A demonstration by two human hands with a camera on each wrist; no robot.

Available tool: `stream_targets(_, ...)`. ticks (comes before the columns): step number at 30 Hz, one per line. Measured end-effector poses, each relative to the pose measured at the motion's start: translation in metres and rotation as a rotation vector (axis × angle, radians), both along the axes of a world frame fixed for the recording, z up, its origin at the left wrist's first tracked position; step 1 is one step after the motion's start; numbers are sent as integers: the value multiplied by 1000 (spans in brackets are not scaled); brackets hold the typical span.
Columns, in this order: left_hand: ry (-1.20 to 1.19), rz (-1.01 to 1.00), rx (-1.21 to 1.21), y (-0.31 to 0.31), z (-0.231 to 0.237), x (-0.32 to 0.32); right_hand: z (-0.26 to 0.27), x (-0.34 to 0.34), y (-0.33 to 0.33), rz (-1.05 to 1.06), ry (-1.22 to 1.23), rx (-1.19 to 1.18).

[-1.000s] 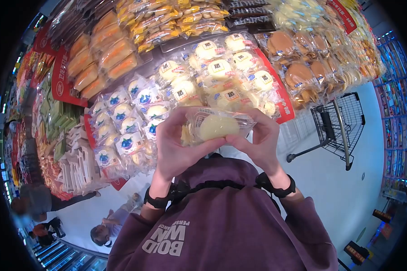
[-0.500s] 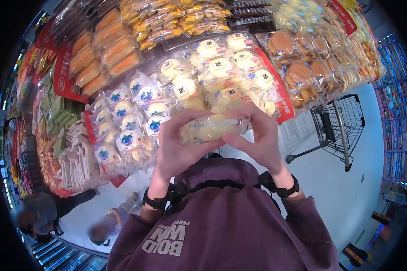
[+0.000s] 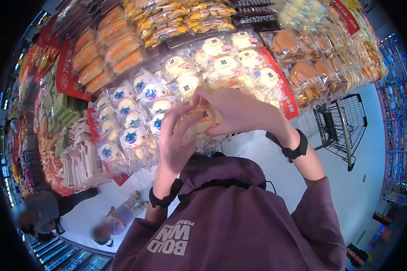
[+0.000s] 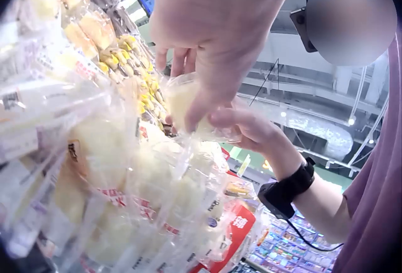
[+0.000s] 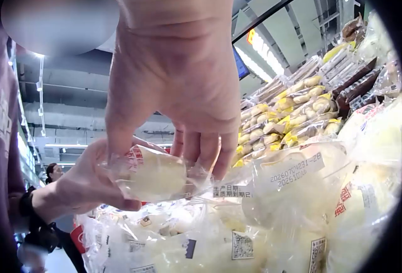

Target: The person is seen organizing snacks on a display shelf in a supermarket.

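A pale round bun in a clear plastic wrapper [image 3: 204, 118] is held between both hands, its printed label facing up in the head view. My left hand [image 3: 171, 142] grips its left side, fingers bent over the top. From the right, my right hand [image 3: 242, 108] reaches across and pinches the wrapper, its back covering part of the package. In the right wrist view, the thumb and fingers of that hand stand on either side of the bun [image 5: 157, 177]. The hands are just above the near edge of a display of similar wrapped buns [image 3: 224, 67].
Blueberry-printed packages [image 3: 131, 135] lie to the left, brown round cakes [image 3: 303, 72] to the right, and long wrapped breads [image 3: 122, 58] farther back. A wire shopping cart [image 3: 341, 128] stands at the right. Two people [image 3: 43, 212] are at the lower left.
The bun package has been turned so its printed label shows. My right hand has swung from the package's right edge over its top, while the left hand's fingers have shifted over its left side.
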State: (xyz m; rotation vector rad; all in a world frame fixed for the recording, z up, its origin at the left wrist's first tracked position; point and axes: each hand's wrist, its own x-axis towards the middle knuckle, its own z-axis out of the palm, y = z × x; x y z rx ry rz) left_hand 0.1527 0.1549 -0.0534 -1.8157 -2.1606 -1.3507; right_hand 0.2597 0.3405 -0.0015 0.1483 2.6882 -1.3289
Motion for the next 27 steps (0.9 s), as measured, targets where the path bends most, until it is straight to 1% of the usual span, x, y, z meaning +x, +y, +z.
stream_targets(2, 48, 140, -57, 3, 8, 3, -14, -12, 6, -10, 99, 159)
stream_targets(4, 5, 113, -128, 0, 3, 1, -27, -20, 9, 9, 173, 299)
stream_targets(5, -19, 102, -164, -1, 0, 0, -34, -22, 9, 38, 228, 332)
stream_targets(7, 26, 81, -212, -1, -10, -2, -44, -22, 9, 101, 336, 399)
stream_targets(10, 75, 81, -237, 2, -13, -4, -48, -10, -1, 50, 533, 667)
stream_targets(13, 141, 76, -229, 8, -13, -6, -52, 5, -18, -61, 496, 733)
stream_targets(16, 213, 55, -235, 14, -19, -9, -70, 13, -24, -129, 420, 801)
stream_targets(19, 267, 28, -257, 18, -20, -12, -69, 21, -22, -112, 440, 827)
stream_targets(20, 278, 22, -268, 18, -19, -12, -64, 27, -19, -128, 412, 786)
stream_targets(22, 225, 13, -306, 17, -14, -14, -38, 42, -9, -146, 358, 705)
stream_targets(25, 169, 26, -335, 25, -4, -10, -17, 59, 15, -246, 171, 567)
stream_targets(27, 192, 41, -353, 30, -4, -6, -30, 61, 16, -268, 142, 625)
